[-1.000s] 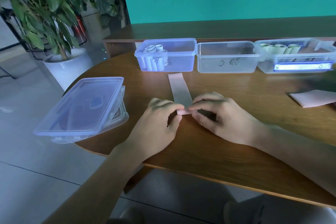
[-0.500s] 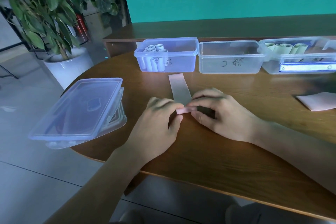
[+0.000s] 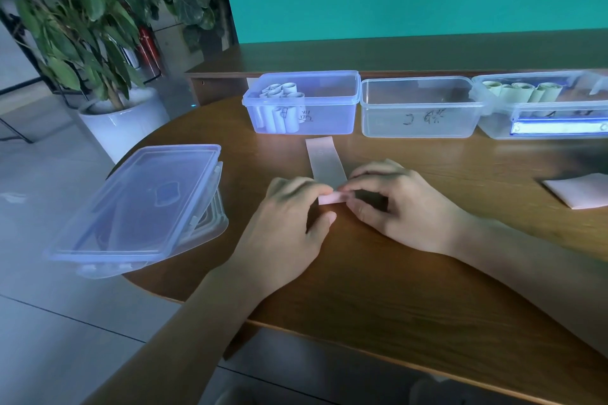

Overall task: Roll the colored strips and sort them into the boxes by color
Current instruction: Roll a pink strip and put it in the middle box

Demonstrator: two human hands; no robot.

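A pink strip (image 3: 324, 159) lies flat on the wooden table (image 3: 378, 273), pointing away from me. Its near end is curled into a small roll (image 3: 332, 198). My left hand (image 3: 286, 223) pinches the roll's left end and my right hand (image 3: 398, 204) pinches its right end. Three clear boxes stand in a row at the back. The left box (image 3: 329, 108) holds several pale rolls, the middle box (image 3: 418, 112) shows no rolls, and the right box (image 3: 539, 115) holds several greenish rolls.
A stack of clear box lids (image 3: 138, 204) overhangs the table's left edge. More pink strips (image 3: 579, 191) lie at the right edge of view. A potted plant (image 3: 121, 122) stands on the floor to the left, and a dark ledge runs behind the boxes.
The roll has grown slightly and the flat part of the strip looks a little shorter. Both hands stay at the roll's ends.
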